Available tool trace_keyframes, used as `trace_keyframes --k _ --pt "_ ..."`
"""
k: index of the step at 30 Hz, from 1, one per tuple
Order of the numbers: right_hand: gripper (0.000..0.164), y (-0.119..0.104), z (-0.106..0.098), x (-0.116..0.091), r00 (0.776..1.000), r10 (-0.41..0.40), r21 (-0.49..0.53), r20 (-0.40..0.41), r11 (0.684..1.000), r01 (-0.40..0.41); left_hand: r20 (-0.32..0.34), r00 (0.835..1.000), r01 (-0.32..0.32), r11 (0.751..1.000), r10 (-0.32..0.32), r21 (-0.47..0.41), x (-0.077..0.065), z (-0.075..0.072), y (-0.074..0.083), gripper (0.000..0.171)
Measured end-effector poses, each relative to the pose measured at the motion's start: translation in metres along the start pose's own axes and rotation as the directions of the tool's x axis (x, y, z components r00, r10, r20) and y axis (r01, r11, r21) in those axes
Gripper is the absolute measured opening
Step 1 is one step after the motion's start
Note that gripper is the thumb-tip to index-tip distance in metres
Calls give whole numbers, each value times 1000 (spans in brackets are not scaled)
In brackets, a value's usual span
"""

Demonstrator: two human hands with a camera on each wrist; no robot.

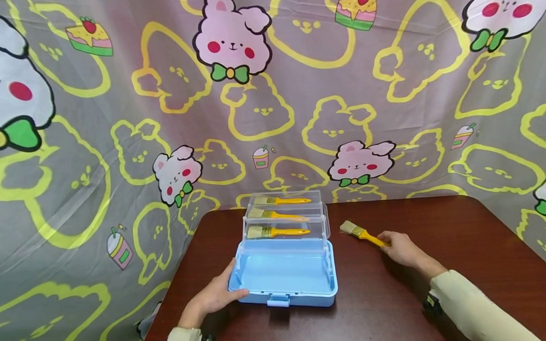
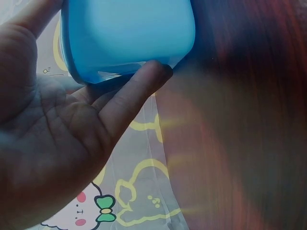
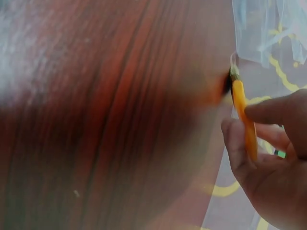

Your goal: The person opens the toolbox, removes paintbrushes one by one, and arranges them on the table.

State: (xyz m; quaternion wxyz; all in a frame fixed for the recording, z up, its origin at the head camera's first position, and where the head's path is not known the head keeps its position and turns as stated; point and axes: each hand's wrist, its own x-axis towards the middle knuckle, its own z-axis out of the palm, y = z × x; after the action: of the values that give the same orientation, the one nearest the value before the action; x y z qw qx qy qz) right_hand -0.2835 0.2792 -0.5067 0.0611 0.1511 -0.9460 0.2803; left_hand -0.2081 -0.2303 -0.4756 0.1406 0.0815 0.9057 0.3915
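Observation:
A light-blue plastic toolbox [image 1: 283, 273] with its lid raised stands on the table, its front latch facing me. Three paintbrushes lie one above another in its clear stepped trays [image 1: 323, 224], bristles to the left: a top brush [image 1: 292, 201], a middle brush [image 1: 285, 216] and a lower brush [image 1: 288, 232]. My left hand [image 1: 216, 293] grips the box's front left corner, thumb at the front and fingers along the side. To the right of the box, my right hand [image 1: 402, 249] pinches another paintbrush [image 3: 240, 96] by its yellow handle end, bristles pointing toward the trays.
The dark red-brown wooden table [image 1: 377, 307] carries the box. Close behind its far edge hangs a grey cloth [image 1: 299, 154] printed with cartoon rabbits, which also runs along the left and right sides.

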Motion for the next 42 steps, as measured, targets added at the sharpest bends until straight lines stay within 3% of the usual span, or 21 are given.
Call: trace_keyframes --k 7,20,36,42 --pt "28 -8 3 -2 994 -30 52 104 998 25 -7 1000 2 1000 -2 0 -1 0 0 103" --pt "41 -26 14 -5 983 -56 51 177 998 48 2 1000 8 1000 -7 -14 0 0 -2 103" --pt "52 -46 37 2 969 88 46 232 994 -101 4 1000 20 1000 -20 9 3 1 -3 104" --pt "56 -52 41 3 959 135 100 251 981 -164 5 1000 26 1000 -26 16 2 0 -1 105"
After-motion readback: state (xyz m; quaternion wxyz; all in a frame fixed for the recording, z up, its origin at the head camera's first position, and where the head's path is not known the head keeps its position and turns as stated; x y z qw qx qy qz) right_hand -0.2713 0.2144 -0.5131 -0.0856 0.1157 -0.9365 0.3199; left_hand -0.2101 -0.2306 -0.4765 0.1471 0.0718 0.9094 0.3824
